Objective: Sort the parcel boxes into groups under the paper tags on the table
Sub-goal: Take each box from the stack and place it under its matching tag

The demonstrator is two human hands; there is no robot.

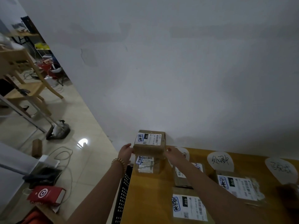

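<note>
I hold a brown parcel box [149, 143] with a white shipping label between both hands at the table's far left corner, against the wall. My left hand [125, 151] grips its left side and my right hand [172, 153] its right side. Directly below it sits another labelled box [146, 164]. More labelled boxes lie to the right: one under my right forearm [182, 177], one near the front [189, 207], and one further right [237, 187]. White paper tags [220, 160] with handwriting lie along the wall edge of the yellow table [150, 199].
A black perforated panel [123, 194] runs along the table's left edge. On the tiled floor at left lie cables [63, 157], a red box [47, 194], a small brown box [37, 147] and a wooden chair [27, 88]. The white wall stands right behind the table.
</note>
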